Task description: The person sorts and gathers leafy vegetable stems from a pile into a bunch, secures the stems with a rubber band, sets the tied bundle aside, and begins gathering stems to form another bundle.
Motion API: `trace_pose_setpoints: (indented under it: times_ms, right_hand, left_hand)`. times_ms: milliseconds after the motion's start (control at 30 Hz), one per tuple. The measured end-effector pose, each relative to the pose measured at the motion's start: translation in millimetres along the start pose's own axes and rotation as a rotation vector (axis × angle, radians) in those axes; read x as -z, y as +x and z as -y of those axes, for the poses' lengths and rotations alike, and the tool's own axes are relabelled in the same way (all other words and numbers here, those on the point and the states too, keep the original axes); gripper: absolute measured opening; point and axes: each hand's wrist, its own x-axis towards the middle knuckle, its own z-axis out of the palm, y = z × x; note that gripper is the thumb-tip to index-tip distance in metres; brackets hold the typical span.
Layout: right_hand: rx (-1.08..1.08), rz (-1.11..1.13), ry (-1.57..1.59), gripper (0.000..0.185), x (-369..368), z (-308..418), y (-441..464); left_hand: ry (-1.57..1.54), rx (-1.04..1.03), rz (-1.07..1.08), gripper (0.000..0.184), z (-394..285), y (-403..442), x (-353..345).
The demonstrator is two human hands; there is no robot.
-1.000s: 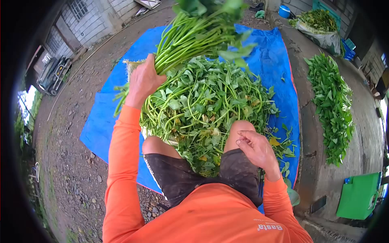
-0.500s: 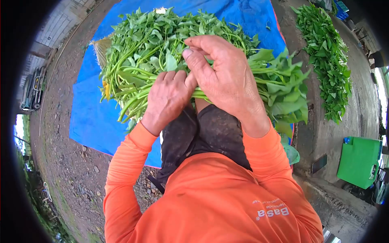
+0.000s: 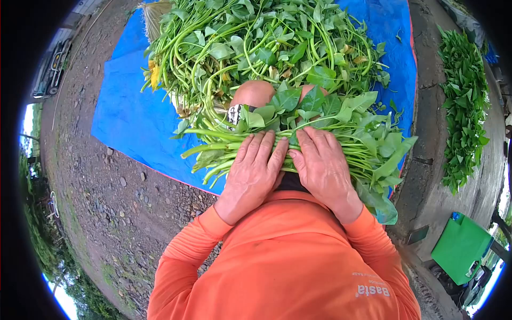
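A bunch of long-stemmed leafy greens (image 3: 213, 146) lies sideways across my lap, cut stem ends to the left and broad leaves to the right. Over its stems my left hand (image 3: 255, 162) is laid, fingers curved across the top. My right hand (image 3: 322, 165) grips it in the same way just beside, the two thumbs almost touching. Both palms press the bunch towards my body, and its underside is hidden. Beyond my bare knees spreads a large heap of the same greens (image 3: 256, 42), with some yellowed leaves among them.
The heap rests on a blue tarp (image 3: 128, 122) with a red edge, over gravelly ground (image 3: 106, 197). To the right, another long pile of greens (image 3: 464, 106) lies on concrete. A green container (image 3: 462, 248) and a small dark flat object (image 3: 417, 234) are nearer on that side.
The bunch has come closer to my body, down onto my lap. My right hand, raised above it before, has lowered onto the stems beside my left. My view has shifted.
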Motion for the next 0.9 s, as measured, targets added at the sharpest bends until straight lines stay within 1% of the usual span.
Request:
trace_pose_setpoints:
  times_ms: [67,167,200,267,333,400,433,467,567,600,700,767,833,900]
  right_hand:
    - [-0.035,0.055,0.037,0.039,7.9,6.4,0.1]
    - [-0.065,0.118,0.061,0.034,18.1,10.6,-1.7]
    - [-0.06,0.132,0.063,0.033,21.0,12.0,-3.3]
    - [-0.063,0.144,0.072,0.03,22.8,17.4,-9.5]
    - [-0.061,0.197,0.09,0.029,26.3,21.4,-14.0]
    - [-0.063,0.259,0.111,0.028,31.6,23.2,-19.7]
    - [-0.063,0.263,0.125,0.03,33.8,22.9,-20.4]
    - [-0.066,0.265,0.138,0.032,35.8,22.3,-20.7]
    - [-0.079,0.294,0.168,0.038,40.7,20.1,-22.8]
    - [-0.078,0.308,0.174,0.04,42.5,20.4,-20.8]
    - [-0.088,0.243,0.292,0.059,49.9,37.5,-3.6]
    - [0.091,0.227,0.342,0.069,38.5,56.6,15.6]
    - [0.213,0.255,0.238,0.075,26.1,57.8,28.6]
    - [0.282,0.33,0.002,0.078,-0.7,41.7,31.6]
  left_hand:
    - [-0.2,0.044,0.046,0.061,-2.4,1.0,20.2]
    - [-0.411,0.252,-0.124,0.046,6.7,-11.9,34.5]
    - [-0.2,0.271,-0.191,0.032,9.5,-2.3,50.8]
    - [-0.058,0.379,-0.129,0.029,14.6,6.0,66.4]
    - [0.038,0.454,-0.05,0.027,21.8,11.2,65.0]
    - [0.049,0.442,0.088,0.029,27.5,17.8,57.2]
    - [0.054,0.43,0.162,0.03,29.3,19.1,51.3]
    - [0.083,0.326,0.048,0.03,33.7,14.9,40.1]
    - [0.065,0.199,0.036,0.028,36.8,8.9,29.9]
    - [0.0,0.23,0.047,0.025,35.6,5.9,25.7]
    - [-0.093,0.253,0.091,0.024,33.6,5.5,27.0]
    - [-0.063,0.212,0.068,0.024,37.5,0.6,21.8]
    - [-0.054,0.191,0.047,0.025,40.9,-2.8,15.1]
    - [-0.058,0.209,0.037,0.026,43.0,-8.3,13.2]
